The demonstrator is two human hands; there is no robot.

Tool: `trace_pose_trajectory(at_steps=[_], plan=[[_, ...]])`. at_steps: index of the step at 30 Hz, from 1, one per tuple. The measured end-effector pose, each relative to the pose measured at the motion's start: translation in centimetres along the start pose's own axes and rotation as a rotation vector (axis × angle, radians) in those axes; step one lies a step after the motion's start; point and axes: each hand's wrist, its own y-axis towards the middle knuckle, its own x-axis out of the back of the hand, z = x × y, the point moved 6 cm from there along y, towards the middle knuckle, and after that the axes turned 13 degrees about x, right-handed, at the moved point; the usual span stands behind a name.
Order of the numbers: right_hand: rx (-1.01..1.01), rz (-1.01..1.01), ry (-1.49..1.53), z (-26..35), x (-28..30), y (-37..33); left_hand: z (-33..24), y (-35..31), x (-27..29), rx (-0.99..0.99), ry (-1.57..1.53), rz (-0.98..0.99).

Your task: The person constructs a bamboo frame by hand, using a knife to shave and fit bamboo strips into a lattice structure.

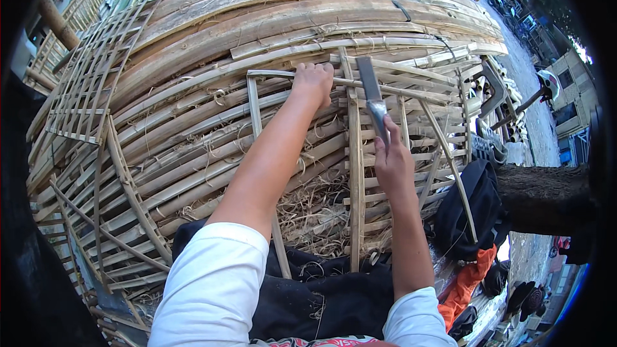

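Note:
My left hand (313, 83) is closed around a thin bamboo strip (273, 74) lying across the slats. The strip runs on rightward under the blade of a broad, square-ended knife (368, 80). My right hand (394, 160) grips that knife by its handle, with the blade pointing away from me. Beneath the blade lies a slatted bamboo panel (405, 106), crossed by an upright bamboo bar (355, 186). Another upright strip (254, 106) meets the held strip's left end and passes behind my left forearm. Whether the blade touches the strip, I cannot tell.
Long split bamboo lengths (270, 13) are stacked beyond my hands. A woven bamboo lattice (96, 71) rests at the left. Curled shavings (315, 218) lie between the bars near me. Dark cloth (472, 209) and an orange cloth (466, 289) are at the right, near a thick log (546, 196).

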Motion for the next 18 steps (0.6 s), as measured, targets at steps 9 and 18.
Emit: trace_pose_trajectory(at_steps=[9, 18], plan=[[0.025, 0.1, -0.184, -3.6, -4.1, -1.3, -0.8, 0.3, -0.2, -0.019, -0.032, -0.048], [0.183, -0.291, 0.016, 1.3, 0.5, -1.0, -0.2, -0.1, 0.1, -0.015, -0.01, -0.036]])
